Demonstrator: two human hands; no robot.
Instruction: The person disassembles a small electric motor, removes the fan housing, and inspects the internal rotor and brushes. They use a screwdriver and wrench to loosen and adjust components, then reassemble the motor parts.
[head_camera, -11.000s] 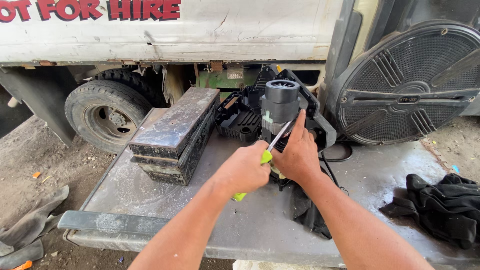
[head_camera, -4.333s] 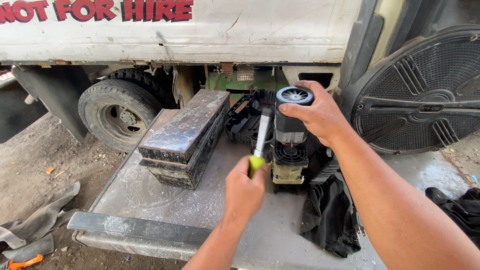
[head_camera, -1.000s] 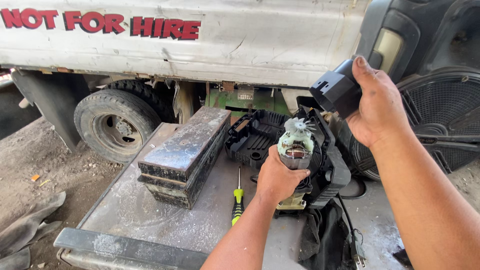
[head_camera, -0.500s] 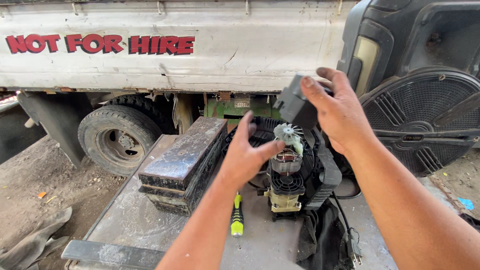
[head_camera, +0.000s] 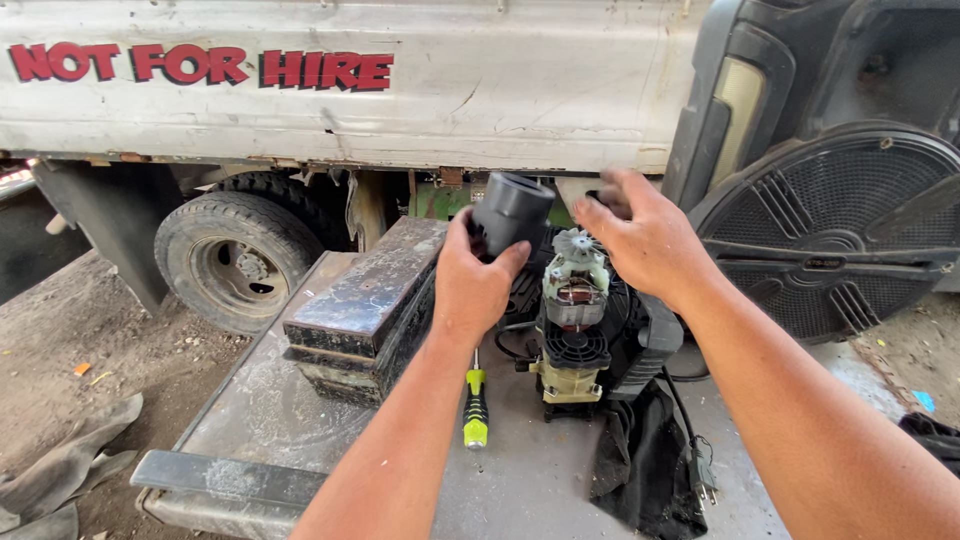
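Nearest, a screwdriver (head_camera: 475, 410) lies on the table (head_camera: 270, 410), at 8 o'clock from the upright motor (head_camera: 572, 330). Above it, the left hand (head_camera: 475, 285) grips a black cover (head_camera: 510, 212). At 3 o'clock from the cover, the right hand (head_camera: 645, 240) hovers, fingers spread, holding nothing.

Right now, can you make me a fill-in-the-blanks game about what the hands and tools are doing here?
1. The left hand holds a black motor ____ lifted above the table.
2. The screwdriver lying on the metal table has a ____ and black handle.
3. The uncovered motor stands upright, with a white ____ on its top.
4. The right hand is open and holds ____.

Missing words: cover; green; fan; nothing
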